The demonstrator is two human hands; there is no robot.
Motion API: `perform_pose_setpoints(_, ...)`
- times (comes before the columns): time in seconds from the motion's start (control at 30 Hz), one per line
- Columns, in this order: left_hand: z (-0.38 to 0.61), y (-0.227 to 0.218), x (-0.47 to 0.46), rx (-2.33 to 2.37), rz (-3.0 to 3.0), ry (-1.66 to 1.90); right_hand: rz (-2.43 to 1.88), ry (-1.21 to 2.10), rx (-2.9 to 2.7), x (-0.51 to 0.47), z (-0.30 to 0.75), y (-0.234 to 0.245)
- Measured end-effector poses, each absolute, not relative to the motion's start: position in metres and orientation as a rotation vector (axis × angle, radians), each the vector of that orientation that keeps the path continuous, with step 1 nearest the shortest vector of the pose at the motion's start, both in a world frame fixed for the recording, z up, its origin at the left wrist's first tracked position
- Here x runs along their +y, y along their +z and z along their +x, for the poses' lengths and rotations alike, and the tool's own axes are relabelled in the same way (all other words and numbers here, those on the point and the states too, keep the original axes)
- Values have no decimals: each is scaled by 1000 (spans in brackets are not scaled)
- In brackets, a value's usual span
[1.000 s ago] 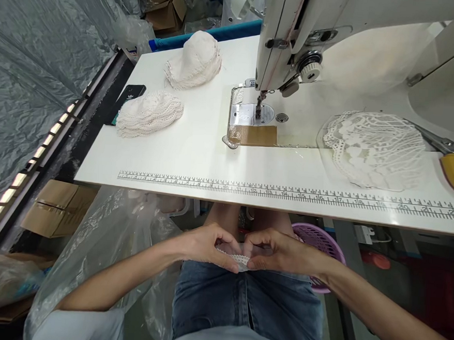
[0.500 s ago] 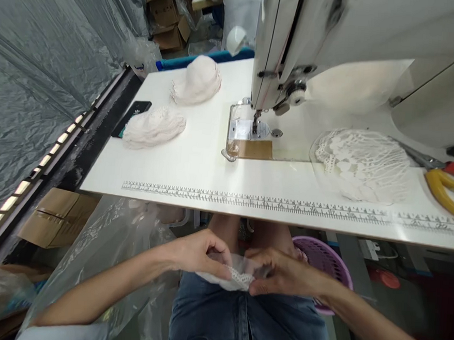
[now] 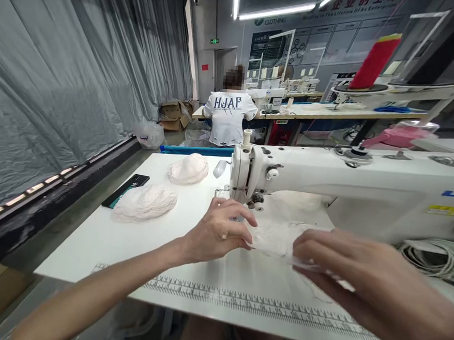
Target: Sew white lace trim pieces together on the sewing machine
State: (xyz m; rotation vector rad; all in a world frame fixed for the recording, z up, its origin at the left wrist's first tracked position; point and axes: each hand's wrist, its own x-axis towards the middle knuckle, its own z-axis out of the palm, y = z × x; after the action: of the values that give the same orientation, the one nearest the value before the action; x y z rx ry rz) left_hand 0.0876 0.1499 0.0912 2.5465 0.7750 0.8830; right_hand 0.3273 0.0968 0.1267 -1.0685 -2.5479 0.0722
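Note:
My left hand (image 3: 223, 229), with a ring on one finger, pinches the left edge of a sheer white fabric piece (image 3: 271, 241) in front of the sewing machine (image 3: 246, 174). Its upper finger arches away from the lower fingertips. My right hand (image 3: 344, 269), blurred by motion, is closed on the right side of the same piece; its fingertips are partly hidden. The fabric hangs just over the white table top (image 3: 190, 255). More white lace lies partly covered behind and below my right hand. The needle area is hidden by my left hand.
Two gathered off-white fabric bundles, one nearer (image 3: 147, 203) and one farther (image 3: 189, 169), lie at the left. A dark phone (image 3: 126, 190) is partly under the nearer one. A coiled cable (image 3: 434, 259) sits at right. A co-worker (image 3: 229, 113) sits ahead, back turned.
Both hands have risen from the lap to above the table, bringing the lace fabric up in front of the machine. The view has tilted up, showing the room and the co-worker.

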Motion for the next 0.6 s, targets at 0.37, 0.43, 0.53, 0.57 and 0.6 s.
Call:
perform_pose_setpoints(0.37,77,18,161,824,2695,596,-1208,418,-2375,153,290,38)
perform_pose_setpoints(0.43,71,22,159,818,2743,538,-1193,291,-2405,157,284,28)
perform_pose_setpoints(0.53,63,22,157,793,2797,493,-1182,145,-2443,156,278,20)
perform_pose_setpoints(0.57,61,21,157,778,2811,482,-1181,117,-2445,156,277,19)
perform_pose_setpoints(0.6,59,20,157,761,2825,466,-1185,99,-2447,155,277,18)
